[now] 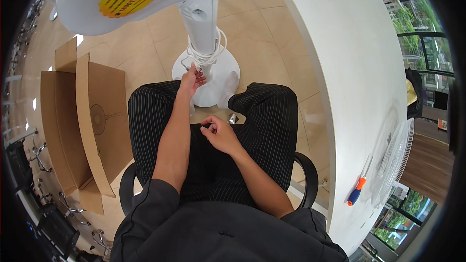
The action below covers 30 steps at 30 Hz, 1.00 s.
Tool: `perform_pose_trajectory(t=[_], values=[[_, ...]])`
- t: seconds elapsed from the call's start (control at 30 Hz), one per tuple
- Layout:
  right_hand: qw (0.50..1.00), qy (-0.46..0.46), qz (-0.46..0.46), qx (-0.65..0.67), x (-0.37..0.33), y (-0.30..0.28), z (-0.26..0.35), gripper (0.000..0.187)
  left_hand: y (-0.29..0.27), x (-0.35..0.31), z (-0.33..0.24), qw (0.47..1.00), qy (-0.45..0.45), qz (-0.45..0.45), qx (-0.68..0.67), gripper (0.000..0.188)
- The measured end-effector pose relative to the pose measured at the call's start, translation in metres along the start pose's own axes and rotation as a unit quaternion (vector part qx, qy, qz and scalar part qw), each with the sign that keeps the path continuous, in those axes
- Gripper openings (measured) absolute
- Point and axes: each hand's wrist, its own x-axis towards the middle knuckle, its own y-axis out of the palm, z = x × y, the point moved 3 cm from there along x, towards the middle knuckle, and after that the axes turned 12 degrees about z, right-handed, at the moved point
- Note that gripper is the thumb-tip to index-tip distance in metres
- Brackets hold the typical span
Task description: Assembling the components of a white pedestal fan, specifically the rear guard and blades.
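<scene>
The white bench [349, 68] is curving along the right side, from 12 o'clock down to 4 o'clock. An open cardboard box [82, 121] is lying on the tiled floor [257, 34] at 9 o'clock. A white fan grille [395, 160] is leaning at the bench edge at 3 o'clock, with an orange-and-blue screwdriver [356, 192] lying on the bench just beside it at 4 o'clock.

The white fan stand [206, 43] is standing upright on the floor at 12 o'clock, between the seated person's knees, its round base [216, 77] just ahead of the chair. A white cord [206, 57] is coiling around the column.

The left hand [191, 80] is reaching forward, its grip closing on the cord loops at the column. The right hand [221, 133] is resting on the lap at centre, its grip pinching a small dark item [207, 125], too small to identify.
</scene>
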Motion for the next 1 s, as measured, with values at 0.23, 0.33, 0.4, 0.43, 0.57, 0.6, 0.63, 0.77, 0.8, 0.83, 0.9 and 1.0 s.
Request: perform_pose_trajectory(t=[0.23,0.33,0.4,0.43,0.57,0.6,0.63,0.77,0.8,0.83,0.9,1.0], values=[[1.0,0.003,-0.015,-0.026,-0.001,0.0,0.003,0.026,0.013,-0.017,-0.005,0.986,0.155,0.012,-0.064,0.033],[0.999,0.003,-0.022,-0.032,-0.002,0.0,0.005,0.026,0.004,-0.009,0.003,0.978,0.173,0.041,-0.113,0.032],[0.999,0.011,-0.017,-0.034,-0.003,0.0,0.006,0.027,-0.002,0.0,0.008,0.977,0.175,0.053,-0.113,0.032],[0.999,0.0,-0.023,-0.039,-0.003,-0.001,0.007,0.027,-0.004,0.004,0.009,0.98,0.165,0.067,-0.093,0.032],[0.999,0.01,-0.014,-0.033,-0.004,-0.002,0.007,0.028,-0.01,0.006,0.008,0.988,0.044,0.035,-0.142,0.035],[1.0,0.016,-0.011,-0.025,-0.004,-0.002,0.007,0.028,-0.006,0.003,0.003,0.988,0.067,0.065,-0.122,0.035],[0.999,0.016,-0.015,-0.031,-0.004,-0.002,0.007,0.028,-0.004,0.0,0.002,0.994,0.034,0.055,-0.083,0.036],[0.999,0.005,-0.02,-0.05,-0.004,-0.001,0.009,0.029,0.009,-0.011,0.002,0.991,0.118,0.017,-0.062,0.037],[0.998,0.005,-0.023,-0.052,-0.004,-0.001,0.01,0.029,0.009,-0.011,0.004,0.992,0.11,0.011,-0.066,0.037],[0.998,0.003,-0.024,-0.052,-0.004,-0.001,0.01,0.029,0.008,-0.011,0.004,0.986,0.145,0.007,-0.078,0.037],[0.999,0.008,-0.021,-0.043,-0.005,-0.001,0.01,0.029,0.005,-0.007,0.003,0.979,0.181,0.006,-0.089,0.037],[0.999,0.011,-0.027,-0.042,-0.005,-0.002,0.008,0.027,-0.001,0.0,0.001,0.994,0.05,0.034,-0.088,0.035]])
